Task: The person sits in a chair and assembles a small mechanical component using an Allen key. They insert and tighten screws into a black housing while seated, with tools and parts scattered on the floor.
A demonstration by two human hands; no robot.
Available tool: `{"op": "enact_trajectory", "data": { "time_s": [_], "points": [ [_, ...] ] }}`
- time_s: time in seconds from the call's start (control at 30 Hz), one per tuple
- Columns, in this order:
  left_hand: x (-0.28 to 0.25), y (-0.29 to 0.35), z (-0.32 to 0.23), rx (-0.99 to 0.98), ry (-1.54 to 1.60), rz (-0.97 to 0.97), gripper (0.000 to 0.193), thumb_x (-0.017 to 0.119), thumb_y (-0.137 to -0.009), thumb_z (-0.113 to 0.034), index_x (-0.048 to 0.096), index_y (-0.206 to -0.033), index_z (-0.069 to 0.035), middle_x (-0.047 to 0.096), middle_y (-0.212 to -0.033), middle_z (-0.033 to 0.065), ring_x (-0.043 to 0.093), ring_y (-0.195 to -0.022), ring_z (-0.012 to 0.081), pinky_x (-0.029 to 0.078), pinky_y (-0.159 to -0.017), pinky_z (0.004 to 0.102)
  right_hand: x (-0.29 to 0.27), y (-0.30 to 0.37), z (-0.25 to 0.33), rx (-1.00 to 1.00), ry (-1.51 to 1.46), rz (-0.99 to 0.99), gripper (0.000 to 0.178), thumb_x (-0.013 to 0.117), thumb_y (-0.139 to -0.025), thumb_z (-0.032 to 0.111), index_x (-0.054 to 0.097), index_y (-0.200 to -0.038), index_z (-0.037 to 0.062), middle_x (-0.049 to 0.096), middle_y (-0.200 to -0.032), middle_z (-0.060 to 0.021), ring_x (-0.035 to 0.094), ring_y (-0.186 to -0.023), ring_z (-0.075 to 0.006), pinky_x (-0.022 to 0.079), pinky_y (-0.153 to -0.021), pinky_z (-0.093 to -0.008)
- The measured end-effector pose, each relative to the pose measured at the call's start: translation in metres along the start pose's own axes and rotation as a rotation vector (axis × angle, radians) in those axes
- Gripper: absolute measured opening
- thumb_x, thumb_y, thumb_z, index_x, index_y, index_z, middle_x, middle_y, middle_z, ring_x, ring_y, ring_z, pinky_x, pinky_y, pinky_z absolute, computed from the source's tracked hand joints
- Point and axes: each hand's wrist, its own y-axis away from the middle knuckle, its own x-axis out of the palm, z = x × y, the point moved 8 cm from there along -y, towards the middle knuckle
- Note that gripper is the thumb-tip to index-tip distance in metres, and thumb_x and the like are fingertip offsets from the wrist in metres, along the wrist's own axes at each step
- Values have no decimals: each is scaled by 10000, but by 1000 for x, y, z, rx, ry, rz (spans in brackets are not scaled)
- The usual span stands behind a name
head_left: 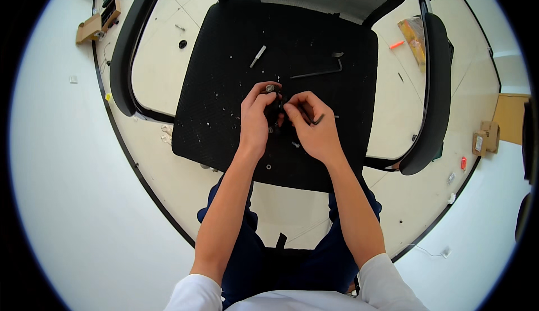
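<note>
The two hands at work above a chair seat. The left hand point(257, 111), fingers curled and closed, grips a small dark part point(273, 112); a round metal piece point(270, 88) shows at its fingertips. The right hand point(311, 121) pinches, thumb against fingers, a dark bent rod point(319, 119), probably a hex key, whose short crooked end emerges on the palm side. The dark part lies immediately to the left of the right fingertips, in the narrow space between the hands, the left being the nearer. The rod's long axis seems to slant toward it from lower right to upper left; whether its hidden tip touches the part cannot be told, nor can the part's own long axis.

Surrounding these, on the black seat point(224, 92): a small screw point(295, 144) below the right fingertips; a metal ring point(268, 167) nearer the wearer; a larger L-shaped key point(320, 74) beyond the right hand, its long arm roughly crosswise; and a white-handled tool point(259, 54) beyond the left hand, lying diagonally.
</note>
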Motion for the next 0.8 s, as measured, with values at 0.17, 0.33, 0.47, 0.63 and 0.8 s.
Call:
{"op": "enact_trajectory", "data": {
  "time_s": [0.17, 0.33, 0.47, 0.63, 0.8],
  "points": [
    [-11, 6, 27, -224, 194, -70, 286, 462, -904, -198, 592, -1078, -12, 574, -853, 58, 553, -678, 128, 443, -559, 263, 3, 1, 14, -251, 60, 35, 131, 659, -796, -50, 621, -913, -4, 619, -822, -54, 598, -677, -119, 470, -622, -238],
    [-4, 4, 17, -113, 133, -76, 281, 458, -887, -183, 604, -1056, -12, 577, -868, 50, 545, -703, 118, 431, -557, 258, 6, 0, 9, -76, -20, 120, 133, 685, -835, -9, 625, -953, -6, 616, -863, -49, 585, -728, -84, 470, -651, -220],
    [-2, 7, 9, -39, 103, -111, 284, 465, -876, -167, 613, -1060, -11, 566, -904, 55, 545, -764, 120, 447, -571, 263, 0, -4, -6, 104, 81, 54, 132, 713, -838, 72, 625, -907, 2, 621, -758, -32, 533, -618, -63, 409, -561, -213],
    [-16, 11, 5, -60, 120, -153, 290, 451, -882, -177, 594, -1065, -2, 558, -880, 56, 538, -686, 125, 428, -538, 256, 10, -3, 3, -31, -86, 31, 109, 683, -863, 81, 623, -913, 6, 621, -733, -30, 535, -609, -61, 399, -544, -219],
    [-26, 7, 10, -170, 255, -112, 312, 417, -903, -189, 561, -1086, 19, 548, -855, 70, 520, -611, 143, 385, -480, 249, 4, -2, 15, -173, 257, 48, 120, 679, -795, 47, 631, -899, 11, 631, -885, -83, 579, -647, -143, 439, -561, -259]
  ]
}}
